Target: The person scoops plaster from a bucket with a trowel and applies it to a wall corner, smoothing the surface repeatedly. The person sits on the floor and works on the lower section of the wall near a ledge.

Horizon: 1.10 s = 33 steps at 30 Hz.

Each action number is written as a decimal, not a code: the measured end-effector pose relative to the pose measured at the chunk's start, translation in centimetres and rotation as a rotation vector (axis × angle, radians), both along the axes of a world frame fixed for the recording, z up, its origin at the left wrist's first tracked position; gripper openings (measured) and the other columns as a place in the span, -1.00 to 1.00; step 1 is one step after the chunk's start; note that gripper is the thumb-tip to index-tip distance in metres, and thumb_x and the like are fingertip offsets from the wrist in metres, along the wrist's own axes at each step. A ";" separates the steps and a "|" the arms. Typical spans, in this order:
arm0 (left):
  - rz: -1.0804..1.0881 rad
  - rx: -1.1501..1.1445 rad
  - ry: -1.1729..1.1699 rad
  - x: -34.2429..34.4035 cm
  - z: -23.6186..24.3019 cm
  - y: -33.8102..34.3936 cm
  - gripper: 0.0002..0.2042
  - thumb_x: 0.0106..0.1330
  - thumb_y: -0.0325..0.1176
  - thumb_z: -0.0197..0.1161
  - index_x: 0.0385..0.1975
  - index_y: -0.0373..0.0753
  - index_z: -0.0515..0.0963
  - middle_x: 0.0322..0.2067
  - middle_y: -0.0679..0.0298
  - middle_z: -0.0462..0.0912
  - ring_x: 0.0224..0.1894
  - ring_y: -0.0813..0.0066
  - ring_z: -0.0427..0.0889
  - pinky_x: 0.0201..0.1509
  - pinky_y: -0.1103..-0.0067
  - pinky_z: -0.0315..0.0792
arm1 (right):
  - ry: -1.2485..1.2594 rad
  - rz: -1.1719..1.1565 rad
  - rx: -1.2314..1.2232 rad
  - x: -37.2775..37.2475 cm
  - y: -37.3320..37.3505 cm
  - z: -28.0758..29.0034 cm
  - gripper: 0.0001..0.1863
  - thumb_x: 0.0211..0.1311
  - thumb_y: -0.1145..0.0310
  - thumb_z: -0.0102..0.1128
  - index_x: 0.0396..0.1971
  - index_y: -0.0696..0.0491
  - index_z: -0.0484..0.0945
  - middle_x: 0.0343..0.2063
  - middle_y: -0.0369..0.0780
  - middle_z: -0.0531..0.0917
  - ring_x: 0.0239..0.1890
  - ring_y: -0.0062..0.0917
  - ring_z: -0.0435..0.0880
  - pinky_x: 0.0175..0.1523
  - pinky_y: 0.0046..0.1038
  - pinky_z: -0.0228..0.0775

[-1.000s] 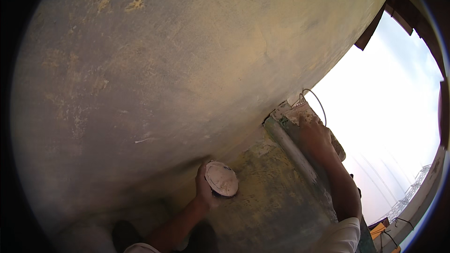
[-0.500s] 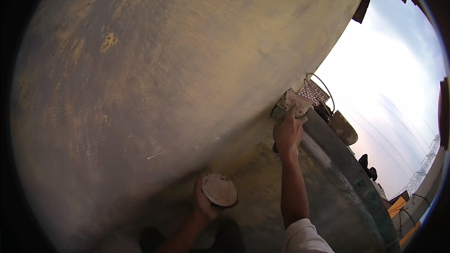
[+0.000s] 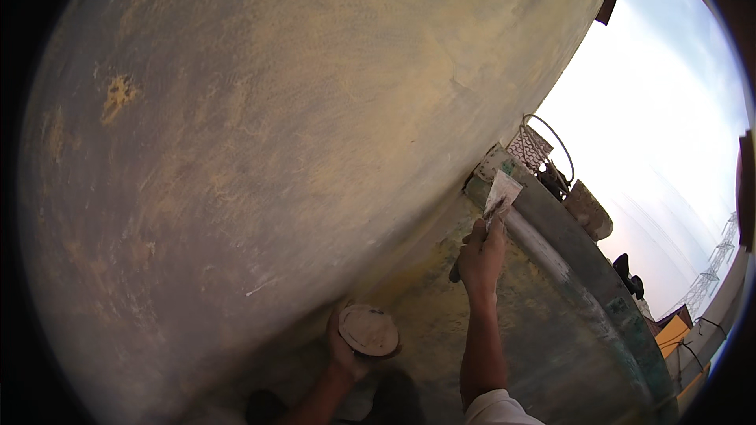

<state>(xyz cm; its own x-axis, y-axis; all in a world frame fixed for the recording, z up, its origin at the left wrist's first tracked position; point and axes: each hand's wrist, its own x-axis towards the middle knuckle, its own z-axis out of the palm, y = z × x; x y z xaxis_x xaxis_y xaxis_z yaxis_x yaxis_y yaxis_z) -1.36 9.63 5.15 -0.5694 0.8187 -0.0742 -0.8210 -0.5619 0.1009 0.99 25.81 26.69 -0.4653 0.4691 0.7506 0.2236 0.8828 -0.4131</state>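
Note:
My left hand [image 3: 343, 352] grips a round, flat, pale container [image 3: 368, 327] with light material on its top, low in the middle of the view beside the curved mottled wall [image 3: 220, 149]. My right hand [image 3: 482, 260] is closed round the handle of a putty knife [image 3: 502, 191]. Its pale-coated blade points up, in front of the ledge's upper end near the wall. The ledge [image 3: 583, 264] runs down to the right, with a whitish band along its inner side. How much the blade touches it, I cannot tell.
A wire-handled container [image 3: 535, 149], a dirty rounded object [image 3: 587, 208] and dark objects [image 3: 630, 279] sit along the ledge's outer edge. Beyond are sky, a lattice pylon [image 3: 709, 267], an orange panel [image 3: 671, 334] and a concrete beam with wires. My feet show at the bottom.
My right hand with the knife swung left over the last second, then dropped a little from the ledge's upper corner. The view shifted. My left hand still holds the round container, now slightly lower.

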 end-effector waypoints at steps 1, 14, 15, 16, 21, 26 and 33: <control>0.020 -0.025 -0.019 0.1 0.4 -0.4 -0.36 0.38 0.31 -0.12 0.21 -0.04 0.46 0.09 0.14 0.59 0.14 0.02 0.57 0.23 -0.04 0.45 | 0.071 0.194 -0.174 0.2 0.1 -0.3 -0.45 0.55 0.30 -0.02 0.43 0.13 0.16 -0.12 -0.09 0.51 -0.32 -0.40 0.59 -0.21 -0.29 0.50; -0.071 0.333 0.111 1.3 -1.4 -3.9 -0.19 0.39 0.40 -0.24 0.36 -0.19 0.28 0.27 -0.09 0.40 0.15 -0.32 0.52 -0.01 -0.30 0.52 | -0.042 0.732 -0.743 4.6 -0.1 -4.8 -0.69 0.59 0.22 -0.03 -0.09 0.13 0.62 -0.27 -0.29 0.66 -0.32 -0.65 0.54 -0.20 -0.49 0.41; -0.058 0.282 0.106 1.6 -0.7 -4.5 -0.18 0.39 0.40 -0.24 0.37 -0.19 0.27 0.26 -0.10 0.41 0.13 -0.31 0.54 -0.06 -0.29 0.54 | -0.059 0.680 -0.790 4.8 -0.3 -5.8 -0.69 0.59 0.22 -0.02 -0.06 0.13 0.62 -0.26 -0.29 0.67 -0.30 -0.66 0.54 -0.16 -0.49 0.41; -0.053 0.247 0.097 2.3 0.1 -4.8 -0.18 0.39 0.41 -0.24 0.38 -0.19 0.26 0.25 -0.10 0.42 0.11 -0.31 0.56 -0.11 -0.28 0.55 | -0.084 0.617 -0.824 5.3 -0.3 -6.6 -0.68 0.59 0.22 0.00 -0.02 0.14 0.62 -0.25 -0.30 0.68 -0.28 -0.67 0.55 -0.12 -0.50 0.41; -0.140 0.237 0.093 2.5 0.6 -4.8 -0.14 0.37 0.42 -0.24 0.42 -0.20 0.21 0.28 -0.13 0.40 0.13 -0.33 0.55 -0.14 -0.32 0.55 | -0.059 0.675 -1.176 5.3 1.8 -10.9 -0.72 0.48 0.30 0.18 0.01 0.17 0.63 -0.22 -0.31 0.71 -0.23 -0.67 0.61 -0.10 -0.50 0.44; -0.142 0.255 0.107 7.1 -1.2 -4.6 -0.12 0.34 0.45 -0.18 0.42 -0.20 0.22 0.30 -0.17 0.36 0.16 -0.44 0.50 -0.17 -0.36 0.53 | -0.280 0.771 -1.381 6.9 1.1 -14.0 -0.69 0.37 0.27 0.33 -0.03 0.15 0.66 -0.23 -0.30 0.72 -0.23 -0.64 0.63 -0.08 -0.48 0.46; -0.196 0.273 0.127 7.8 -0.6 -4.2 -0.08 0.29 0.48 -0.12 0.42 -0.20 0.23 0.30 -0.18 0.37 0.16 -0.45 0.50 -0.16 -0.38 0.51 | -0.467 0.838 -1.446 6.4 1.9 -17.1 -0.69 0.38 0.22 0.31 -0.09 0.16 0.69 -0.22 -0.25 0.74 -0.20 -0.60 0.66 -0.07 -0.50 0.48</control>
<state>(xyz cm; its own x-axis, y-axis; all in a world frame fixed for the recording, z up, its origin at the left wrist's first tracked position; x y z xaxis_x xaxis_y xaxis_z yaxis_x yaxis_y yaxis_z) 6.45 5.47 4.54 -0.3900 0.8933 0.2233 -0.9066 -0.4150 0.0767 7.37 27.73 9.55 -0.9516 0.1234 -0.2814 0.2570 -0.1823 -0.9491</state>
